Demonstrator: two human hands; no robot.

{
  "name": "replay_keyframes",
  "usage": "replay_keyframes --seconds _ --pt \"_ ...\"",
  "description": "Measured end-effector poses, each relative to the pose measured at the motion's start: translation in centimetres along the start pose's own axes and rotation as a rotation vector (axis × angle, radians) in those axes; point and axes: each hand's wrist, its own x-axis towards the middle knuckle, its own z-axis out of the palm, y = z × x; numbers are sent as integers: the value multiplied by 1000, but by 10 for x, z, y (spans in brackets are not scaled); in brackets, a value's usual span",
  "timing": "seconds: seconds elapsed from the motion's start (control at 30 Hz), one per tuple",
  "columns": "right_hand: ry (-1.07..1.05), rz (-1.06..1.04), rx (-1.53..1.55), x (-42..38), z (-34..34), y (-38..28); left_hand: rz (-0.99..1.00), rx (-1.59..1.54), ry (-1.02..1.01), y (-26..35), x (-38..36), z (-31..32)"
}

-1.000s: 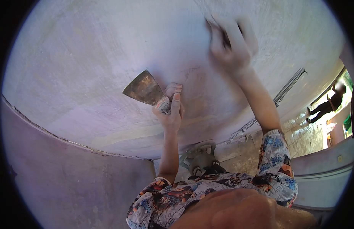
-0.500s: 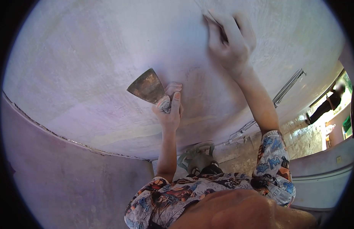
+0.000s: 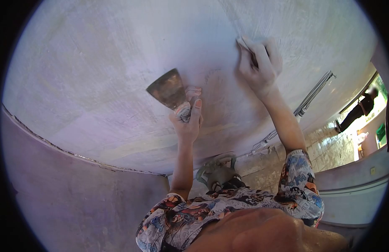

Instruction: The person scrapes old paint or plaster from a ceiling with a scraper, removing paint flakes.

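Gripping a rust-stained putty knife (image 3: 168, 89), left hand (image 3: 187, 122); right hand (image 3: 258, 63) closed on sandpaper (image 3: 246, 45).

Worn metal putty knife (image 3: 168, 89) with broad, rust-stained trapezoid blade, gripped at the handle, blade fanned up and left against the pale wall. Small flat scrap, possibly sandpaper (image 3: 246, 45), pressed flat on the same wall, upper right.

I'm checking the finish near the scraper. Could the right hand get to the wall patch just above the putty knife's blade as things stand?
Probably yes. The right hand is already flat against the wall, off to the side of the putty knife that the left hand holds. Bare wall lies between them, with nothing in the way.
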Motion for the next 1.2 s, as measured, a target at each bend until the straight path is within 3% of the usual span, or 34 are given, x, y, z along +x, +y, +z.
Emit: replay_keyframes --seconds 0.03,0.1,0.17,0.23,0.3,0.4,0.5,0.6,0.83,0.9,0.93,1.0,1.03,1.1,1.13,1.2 --pt "-1 2 3 16 10 -1 0 72 -53 -2 -2 -8" --pt "200 -229 90 69 39 -5 12 140 -101 -2 -3 -14" --pt "198 -226 102 74 40 -9 -128 112 -93 4 -6 -18" --pt "197 -216 117 56 32 -12 -107 99 -67 9 -6 -6" --pt "17 62 144 12 8 -16 -91 102 -59 8 -7 1" --pt "89 -22 152 24 18 -14 -81 58 -59 -2 -8 -3" --pt "187 -169 114 90 49 -22 -63 27 -65 -2 -1 -10" --pt "164 -108 185 69 44 -23 -39 75 -31 3 -1 -14" --pt "-122 246 170 -106 -31 -27 -47 97 -96 8 2 -20" --pt "-177 645 457 -122 -44 -38 -1 35 -114 10 -3 -19" --pt "-176 646 456 -124 -54 -48 50 -75 -111 12 -11 -18" --pt "-164 1305 932 -125 -69 -68 151 -164 -126 10 -25 -17" --pt "-159 1295 941 -129 -78 -73 162 -161 -129 7 -33 -16" --pt "-399 1500 1142 -134 -88 -82 -27 -92 -170 9 -46 -15" --pt "-402 1494 1158 -131 -86 -84 -59 -44 -193 16 -49 -13" --pt "-552 865 1168 -121 -83 -92 71 106 -143 14 -48 -12"
